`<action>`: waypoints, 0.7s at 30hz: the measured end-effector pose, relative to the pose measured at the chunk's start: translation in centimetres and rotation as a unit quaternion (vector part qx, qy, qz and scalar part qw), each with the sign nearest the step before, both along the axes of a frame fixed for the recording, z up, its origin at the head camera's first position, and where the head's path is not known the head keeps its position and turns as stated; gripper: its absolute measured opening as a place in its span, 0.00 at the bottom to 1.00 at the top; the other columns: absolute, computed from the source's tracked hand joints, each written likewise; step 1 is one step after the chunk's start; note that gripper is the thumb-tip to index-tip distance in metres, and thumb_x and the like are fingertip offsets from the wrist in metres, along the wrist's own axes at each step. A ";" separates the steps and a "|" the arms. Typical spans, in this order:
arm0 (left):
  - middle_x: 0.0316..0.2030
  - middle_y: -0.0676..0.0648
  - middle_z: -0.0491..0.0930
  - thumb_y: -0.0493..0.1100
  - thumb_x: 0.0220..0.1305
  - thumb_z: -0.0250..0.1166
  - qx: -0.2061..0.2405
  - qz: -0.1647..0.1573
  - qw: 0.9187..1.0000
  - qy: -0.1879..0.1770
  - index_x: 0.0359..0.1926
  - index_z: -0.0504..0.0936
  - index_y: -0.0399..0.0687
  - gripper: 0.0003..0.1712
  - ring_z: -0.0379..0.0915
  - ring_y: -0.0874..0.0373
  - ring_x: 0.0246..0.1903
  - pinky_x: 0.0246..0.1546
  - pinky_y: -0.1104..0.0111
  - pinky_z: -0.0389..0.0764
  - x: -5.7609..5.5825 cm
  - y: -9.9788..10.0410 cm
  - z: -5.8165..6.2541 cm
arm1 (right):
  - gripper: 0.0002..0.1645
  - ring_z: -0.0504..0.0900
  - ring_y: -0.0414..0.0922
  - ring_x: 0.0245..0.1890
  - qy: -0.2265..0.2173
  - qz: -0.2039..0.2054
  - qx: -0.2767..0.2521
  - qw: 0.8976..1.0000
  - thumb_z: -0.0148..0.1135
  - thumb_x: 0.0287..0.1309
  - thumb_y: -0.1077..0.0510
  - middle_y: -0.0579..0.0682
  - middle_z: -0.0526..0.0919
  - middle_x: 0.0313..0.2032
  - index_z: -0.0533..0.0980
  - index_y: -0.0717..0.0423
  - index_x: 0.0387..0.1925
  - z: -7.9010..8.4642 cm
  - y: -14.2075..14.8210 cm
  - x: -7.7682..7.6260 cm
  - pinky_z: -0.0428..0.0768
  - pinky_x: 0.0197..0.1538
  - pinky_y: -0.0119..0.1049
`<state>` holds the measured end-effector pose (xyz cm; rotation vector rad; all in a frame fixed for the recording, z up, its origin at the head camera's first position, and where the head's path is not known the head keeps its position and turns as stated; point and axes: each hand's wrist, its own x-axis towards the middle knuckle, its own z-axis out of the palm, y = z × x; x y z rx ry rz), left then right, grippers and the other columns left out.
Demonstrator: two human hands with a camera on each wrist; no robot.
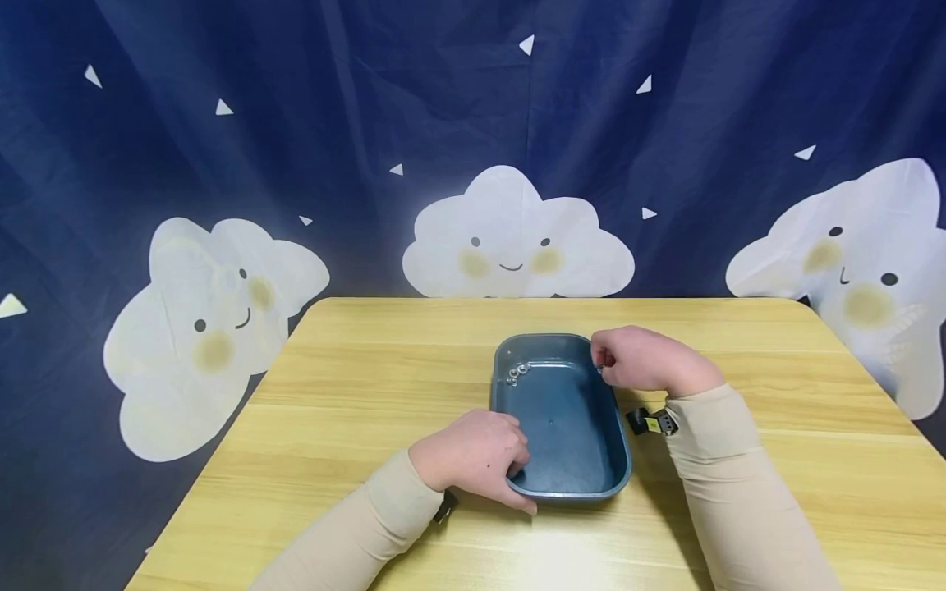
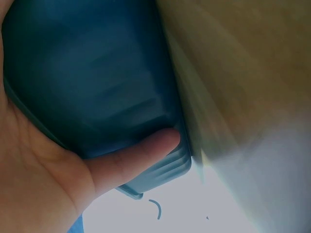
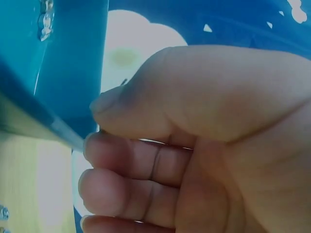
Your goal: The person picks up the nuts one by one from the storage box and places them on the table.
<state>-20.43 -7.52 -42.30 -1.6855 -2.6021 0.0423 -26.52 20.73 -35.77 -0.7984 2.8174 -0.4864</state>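
Observation:
A deep blue-green plastic tray (image 1: 565, 419) lies on the wooden table. My left hand (image 1: 476, 451) grips its near left corner, fingers over the rim and thumb outside; the left wrist view shows that thumb (image 2: 141, 153) flat along the ribbed outer wall. At the far right corner, my right hand (image 1: 646, 359) pinches the rim between thumb and curled forefinger. Its other fingers (image 3: 104, 191) are bent toward the palm. Small clear beads (image 1: 516, 373) cluster in the tray's far left corner and show in the right wrist view as glassy beads (image 3: 46, 19).
A pale wooden table (image 1: 369, 369) extends around the tray. More small glassy pieces (image 3: 4, 212) show at the lower left of the right wrist view, against the wood. Behind the table's far edge hangs a dark blue curtain (image 1: 458, 82) printed with smiling clouds.

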 end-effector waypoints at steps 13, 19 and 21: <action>0.17 0.67 0.62 0.79 0.50 0.66 -0.001 0.001 1.000 0.003 0.13 0.67 0.63 0.33 0.60 0.68 0.25 0.24 0.75 0.63 0.0 0.0 -0.1 | 0.07 0.72 0.43 0.28 -0.012 -0.020 -0.012 1.000 0.60 0.50 0.66 0.43 0.75 0.26 0.75 0.51 0.29 -1.1 2.0 -1.0 0.71 0.34 0.40; 0.17 0.67 0.62 0.79 0.49 0.66 0.000 0.004 1.000 -0.001 0.13 0.67 0.63 0.33 0.60 0.68 0.25 0.24 0.75 0.63 0.0 0.0 -0.1 | 0.06 0.72 0.44 0.27 -0.034 -0.030 -0.014 0.999 0.60 0.50 0.66 0.44 0.75 0.26 0.75 0.52 0.29 -1.6 2.5 -1.5 0.71 0.33 0.40; 0.17 0.67 0.62 0.79 0.49 0.66 0.000 0.004 1.000 -0.002 0.13 0.67 0.63 0.33 0.60 0.68 0.25 0.24 0.75 0.63 0.1 0.0 -0.1 | 0.06 0.72 0.44 0.27 -0.036 -0.032 -0.013 0.999 0.60 0.50 0.66 0.45 0.75 0.26 0.75 0.53 0.30 -2.0 2.7 -1.7 0.71 0.33 0.40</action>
